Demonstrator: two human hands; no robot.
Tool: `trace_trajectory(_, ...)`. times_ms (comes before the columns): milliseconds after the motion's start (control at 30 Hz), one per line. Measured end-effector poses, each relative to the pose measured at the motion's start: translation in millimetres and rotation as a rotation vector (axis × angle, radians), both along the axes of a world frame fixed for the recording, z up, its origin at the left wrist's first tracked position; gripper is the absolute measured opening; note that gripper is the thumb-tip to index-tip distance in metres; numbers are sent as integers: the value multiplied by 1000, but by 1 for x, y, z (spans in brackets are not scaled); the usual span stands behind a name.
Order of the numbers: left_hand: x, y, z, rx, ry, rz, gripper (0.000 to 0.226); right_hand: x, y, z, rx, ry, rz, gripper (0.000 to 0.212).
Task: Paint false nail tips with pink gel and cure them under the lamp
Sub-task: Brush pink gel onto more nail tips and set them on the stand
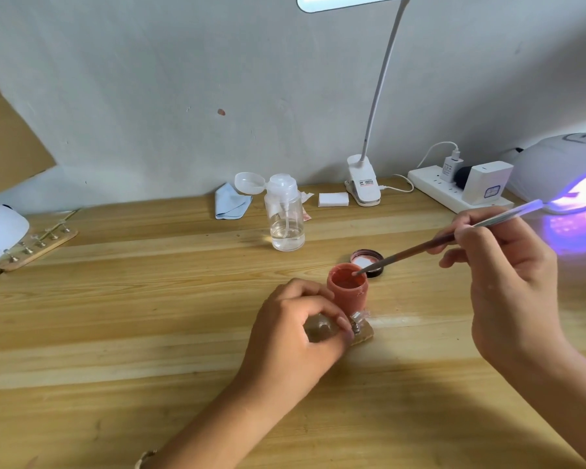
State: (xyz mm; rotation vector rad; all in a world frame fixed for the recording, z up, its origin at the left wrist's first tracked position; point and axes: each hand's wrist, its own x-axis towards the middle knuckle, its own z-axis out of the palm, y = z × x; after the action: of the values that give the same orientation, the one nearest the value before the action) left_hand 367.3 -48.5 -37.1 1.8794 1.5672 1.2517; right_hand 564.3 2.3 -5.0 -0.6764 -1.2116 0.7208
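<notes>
The left hand (295, 333) pinches a small wooden holder (364, 336) carrying a clear false nail tip (360, 316). Just behind stands the open pink gel pot (347, 292); the right hand (501, 275) grips a thin brown-handled brush (420, 249), its tip dipped inside. Far right, the white curing lamp (555, 164) glows violet.
</notes>
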Motion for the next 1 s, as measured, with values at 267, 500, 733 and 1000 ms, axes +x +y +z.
trace_trajectory(267, -1, 3, -2, -83, 117, 45, 15, 0, 0, 1, 21, -9, 14, 9)
trace_trajectory(500, -29, -4, 12, -300, 349, -54, 54, 4, 3, -2, 38, -62, -13, 5)
trace_trajectory(733, -33, -6, 19, -321, 243, -79, 28, 4, 3, -7, 47, -180, -83, 7)
trace_trajectory(1000, -35, -7, 20, -268, 345, -22, 18, 0, -1, -9, 46, -345, -143, 5)
